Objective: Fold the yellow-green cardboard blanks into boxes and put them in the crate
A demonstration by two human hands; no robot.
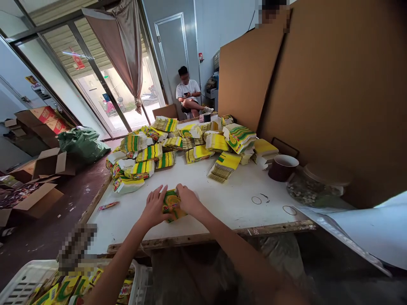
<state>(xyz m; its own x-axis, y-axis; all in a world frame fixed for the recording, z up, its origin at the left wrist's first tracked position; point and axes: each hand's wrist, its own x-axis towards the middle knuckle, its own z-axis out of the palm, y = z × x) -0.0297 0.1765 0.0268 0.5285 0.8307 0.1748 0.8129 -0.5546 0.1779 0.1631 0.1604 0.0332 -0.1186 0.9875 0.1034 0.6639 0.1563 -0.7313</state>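
A small yellow and green printed carton [172, 205] lies near the front edge of the white table, between my two hands. My left hand [155, 206] holds its left side, with the thumb along the lower edge and the fingers at the top. At its upper right corner my right hand [188, 199] grips it with bent fingers, partly hiding that side. Beyond them, bundles of flat, folded yellow and green cartons [224, 165] are piled across the back of the table. A thin, colourful wrapped stick [108, 206] lies to the left of my left hand.
A white plastic basket [34, 271] with filled yellow packs stands below the table's left front. To the right are a dark cup [282, 167], a lidded jar [318, 184], rubber bands [289, 210] and tall cardboard sheets [333, 97]. A person [188, 91] sits behind the table.
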